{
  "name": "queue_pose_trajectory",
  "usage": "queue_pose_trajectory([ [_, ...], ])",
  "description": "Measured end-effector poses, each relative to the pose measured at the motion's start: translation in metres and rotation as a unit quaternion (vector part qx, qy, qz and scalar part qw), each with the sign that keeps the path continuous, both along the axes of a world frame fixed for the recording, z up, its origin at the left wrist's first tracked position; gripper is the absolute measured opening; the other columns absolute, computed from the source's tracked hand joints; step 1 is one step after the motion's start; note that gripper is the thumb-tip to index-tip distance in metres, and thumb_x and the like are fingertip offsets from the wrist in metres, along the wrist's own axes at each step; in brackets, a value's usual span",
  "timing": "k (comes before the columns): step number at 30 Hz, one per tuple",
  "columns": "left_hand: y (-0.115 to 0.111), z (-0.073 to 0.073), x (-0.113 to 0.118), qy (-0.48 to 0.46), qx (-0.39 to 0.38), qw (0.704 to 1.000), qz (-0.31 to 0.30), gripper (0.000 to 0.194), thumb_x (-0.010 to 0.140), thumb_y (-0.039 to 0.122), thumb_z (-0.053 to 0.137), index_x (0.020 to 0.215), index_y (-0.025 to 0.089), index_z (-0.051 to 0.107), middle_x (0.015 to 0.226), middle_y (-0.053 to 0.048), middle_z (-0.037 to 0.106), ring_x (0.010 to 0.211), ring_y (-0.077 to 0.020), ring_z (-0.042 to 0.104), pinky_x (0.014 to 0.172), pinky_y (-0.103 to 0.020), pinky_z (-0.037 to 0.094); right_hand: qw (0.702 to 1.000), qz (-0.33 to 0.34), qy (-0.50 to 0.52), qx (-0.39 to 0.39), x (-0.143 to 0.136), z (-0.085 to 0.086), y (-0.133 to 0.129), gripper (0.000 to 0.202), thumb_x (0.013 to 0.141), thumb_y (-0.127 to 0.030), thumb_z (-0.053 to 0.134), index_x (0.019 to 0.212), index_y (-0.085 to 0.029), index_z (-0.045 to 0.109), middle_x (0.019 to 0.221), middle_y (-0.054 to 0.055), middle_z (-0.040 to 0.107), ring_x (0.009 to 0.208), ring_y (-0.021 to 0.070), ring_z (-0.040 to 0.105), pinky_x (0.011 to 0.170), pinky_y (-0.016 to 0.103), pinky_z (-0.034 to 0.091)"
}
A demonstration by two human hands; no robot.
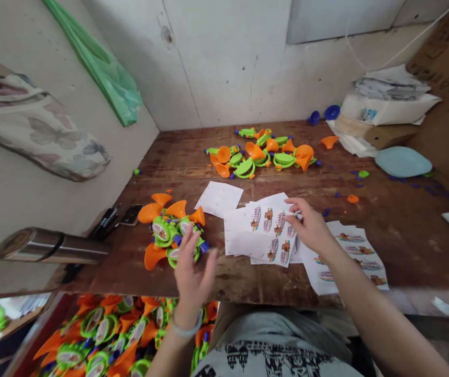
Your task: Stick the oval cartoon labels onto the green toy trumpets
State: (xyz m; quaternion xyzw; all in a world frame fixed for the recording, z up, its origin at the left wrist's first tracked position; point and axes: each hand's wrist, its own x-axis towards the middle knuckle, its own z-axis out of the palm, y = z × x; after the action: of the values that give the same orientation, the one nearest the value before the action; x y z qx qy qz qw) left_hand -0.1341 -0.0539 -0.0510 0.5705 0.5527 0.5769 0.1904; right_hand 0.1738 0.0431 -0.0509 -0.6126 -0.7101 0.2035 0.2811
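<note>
My left hand is open, fingers apart and slightly blurred, just in front of a small group of green and orange toy horns. Some of these horns carry oval stickers on their green bodies. At the right edge of a white sticker sheet, my right hand has thumb and index finger closed in a pinch on a small sticker, partly hidden by the fingers. Printed brown bears and rainbows show on the sheet, which lies on other papers. Another sticker sheet lies partly under my right forearm.
More toy horns lie at the back of the wooden table. A blank white paper lies mid-table. A steel flask is at left, a blue dish at right. Below the table's edge, finished-looking horns fill a container.
</note>
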Motion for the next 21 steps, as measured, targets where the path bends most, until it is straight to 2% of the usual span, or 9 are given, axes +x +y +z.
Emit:
queue_pose_trajectory([
  [2,-0.005,-0.004,0.036,-0.207,-0.06,0.975,-0.052,0.084,0.083,0.031,0.088,0.156,0.039,0.048,0.178,-0.007,0.028,0.164,-0.0316,0.028,0.133,-0.052,0.029,0.989,-0.038,0.144,0.006,0.001,0.007,-0.002,0.041,0.095,-0.034,0.061,0.134,-0.023,0.055,0.1,0.002,0.065,0.062,0.0132,0.058,0.061,0.029,0.052],
  [3,-0.006,-0.005,0.052,-0.297,-0.096,0.947,-0.076,0.086,0.081,0.035,0.09,0.155,0.039,0.049,0.177,-0.007,0.029,0.164,-0.031,0.029,0.132,-0.05,0.03,0.971,-0.057,0.234,0.007,-0.001,0.01,-0.004,0.044,0.092,-0.036,0.065,0.133,-0.024,0.055,0.098,0.0,0.063,0.063,0.0124,0.058,0.06,0.027,0.051],
  [6,-0.004,-0.002,0.083,-0.489,-0.231,0.824,-0.165,0.08,0.071,0.052,0.096,0.14,0.028,0.065,0.161,-0.015,0.055,0.151,-0.0381,0.051,0.125,-0.053,0.043,0.901,-0.089,0.424,-0.007,-0.015,0.014,-0.014,0.049,0.085,-0.04,0.075,0.128,-0.027,0.055,0.096,-0.003,0.059,0.07,0.0123,0.059,0.062,0.025,0.052],
  [8,0.001,0.005,0.093,-0.555,-0.306,0.749,-0.192,0.076,0.062,0.055,0.1,0.125,0.021,0.074,0.141,-0.018,0.071,0.135,-0.0424,0.065,0.117,-0.058,0.052,0.895,-0.076,0.438,-0.028,-0.024,0.016,-0.022,0.049,0.086,-0.043,0.075,0.128,-0.028,0.055,0.096,-0.003,0.059,0.069,0.0125,0.059,0.061,0.026,0.053],
  [9,0.004,0.01,0.095,-0.572,-0.326,0.73,-0.186,0.073,0.06,0.051,0.102,0.12,0.019,0.076,0.133,-0.017,0.075,0.128,-0.0426,0.069,0.114,-0.058,0.055,0.906,-0.066,0.417,-0.025,-0.028,0.018,-0.027,0.048,0.087,-0.044,0.074,0.129,-0.028,0.056,0.099,-0.002,0.06,0.071,0.0135,0.06,0.061,0.027,0.054],
  [12,0.01,0.022,0.101,-0.577,-0.309,0.744,-0.132,0.063,0.061,0.035,0.102,0.116,0.019,0.077,0.125,-0.014,0.08,0.124,-0.0393,0.072,0.111,-0.054,0.057,0.962,-0.062,0.249,0.097,-0.032,0.031,-0.042,0.036,0.095,-0.042,0.069,0.126,-0.027,0.063,0.122,0.008,0.062,0.101,0.0236,0.066,0.083,0.041,0.059],
  [15,0.014,0.028,0.106,-0.554,-0.257,0.784,-0.113,0.058,0.066,0.032,0.1,0.118,0.02,0.078,0.128,-0.012,0.079,0.128,-0.0362,0.071,0.113,-0.051,0.056,0.974,-0.015,0.081,0.213,-0.035,0.046,-0.057,0.021,0.101,-0.036,0.064,0.119,-0.027,0.072,0.131,0.01,0.067,0.128,0.0317,0.058,0.111,0.056,0.046],
  [18,0.013,0.025,0.109,-0.529,-0.229,0.81,-0.11,0.057,0.068,0.035,0.098,0.119,0.022,0.078,0.127,-0.01,0.079,0.126,-0.0339,0.071,0.114,-0.049,0.054,0.98,0.061,0.046,0.183,-0.042,0.052,-0.066,0.014,0.102,-0.035,0.066,0.113,-0.028,0.074,0.11,0.006,0.078,0.119,0.0316,0.063,0.105,0.054,0.049],
  [21,0.011,0.019,0.109,-0.501,-0.223,0.83,-0.1,0.053,0.069,0.038,0.097,0.116,0.021,0.08,0.121,-0.009,0.081,0.118,-0.0314,0.075,0.112,-0.047,0.055,0.984,0.06,0.077,0.151,-0.048,0.05,-0.066,0.01,0.101,-0.033,0.068,0.104,-0.026,0.074,0.099,0.006,0.078,0.105,0.0291,0.068,0.091,0.047,0.055],
])
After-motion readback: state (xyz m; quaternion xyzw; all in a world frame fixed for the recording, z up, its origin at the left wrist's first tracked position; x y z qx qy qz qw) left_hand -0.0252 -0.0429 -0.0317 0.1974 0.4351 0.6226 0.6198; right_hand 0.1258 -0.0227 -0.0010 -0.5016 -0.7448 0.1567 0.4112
